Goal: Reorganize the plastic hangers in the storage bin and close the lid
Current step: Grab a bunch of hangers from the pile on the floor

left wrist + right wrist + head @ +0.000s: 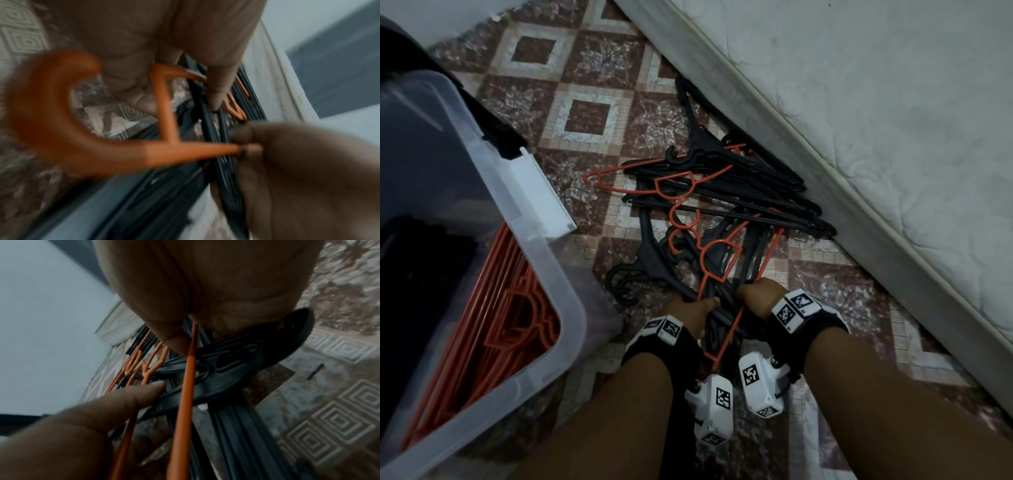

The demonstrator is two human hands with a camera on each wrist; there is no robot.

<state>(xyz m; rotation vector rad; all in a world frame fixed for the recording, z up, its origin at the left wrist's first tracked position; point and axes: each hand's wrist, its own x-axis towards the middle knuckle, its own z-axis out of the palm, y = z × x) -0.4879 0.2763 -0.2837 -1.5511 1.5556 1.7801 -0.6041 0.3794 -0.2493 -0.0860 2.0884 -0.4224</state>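
Hangers (722,205) heaped mid-frame; left hand (693,310), right hand (755,296) both curled round bundle's near ends. Gathering step; next likely lift into bin (544,260), lower left.

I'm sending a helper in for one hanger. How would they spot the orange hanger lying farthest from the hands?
Start at the white mattress, then look to the tangled hanger pile on the patterned floor beside it. The orange hanger lies at its far end; its pointed tip juts left, clear of the black ones.

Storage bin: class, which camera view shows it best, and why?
The head view. It alone shows the storage bin, at the left, holding orange hangers. Both wrist views show only hands gripping floor hangers, with no bin in sight.
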